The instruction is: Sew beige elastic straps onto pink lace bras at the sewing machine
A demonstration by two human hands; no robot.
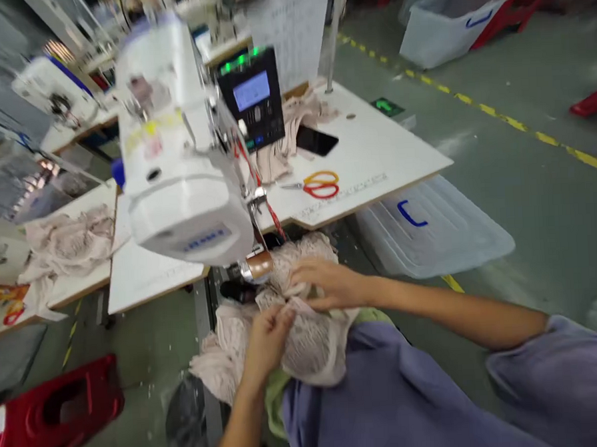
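A pale pink lace bra [312, 343] lies across my lap, just below the sewing machine [187, 202]. My left hand [268, 335] pinches its upper edge between thumb and fingers. From the other side my right hand [332, 283] grips the same bra, its fingers curled into the fabric. More pale lace pieces [222, 354] hang bunched to the left of my left hand. The machine's needle area is hidden behind its head, and a brown rounded part [260, 264] sticks out close above the lace.
On the white table [385, 152] are yellow-and-red scissors [321, 184], a dark phone [317, 140], beige fabric strips [293, 127] and a control panel [252, 99]. A lidded plastic box [439, 233] stands below right, a red stool [63, 409] lower left. More lace [69, 242] lies on the left table.
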